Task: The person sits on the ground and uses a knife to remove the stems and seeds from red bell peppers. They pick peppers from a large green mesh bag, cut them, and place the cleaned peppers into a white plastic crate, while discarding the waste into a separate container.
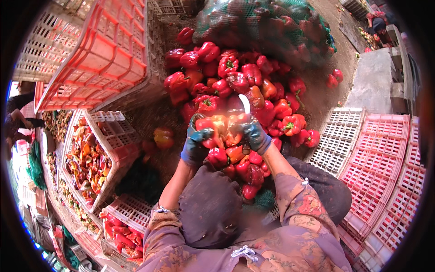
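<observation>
My left hand [198, 139], in a dark, wet work glove with a blue cuff, holds one side of a split red and orange bell pepper [220, 129]. On the pepper's other side is my right hand [253, 136], in a like glove, gripping a knife; its curved pale blade [244, 103] points up, away from me. The pepper's inside shows between both hands. Around and beyond them lies a heap of whole red bell peppers [238, 81], some partly orange. The knife's handle is mostly hidden by the right glove.
A green mesh sack [265, 30] of peppers lies beyond the heap. Tall plastic crates [98, 57] stand at upper left. Crates with cut peppers [89, 163] and red pieces [124, 236] are at left. More crates [373, 170] stand right. People are at both far edges.
</observation>
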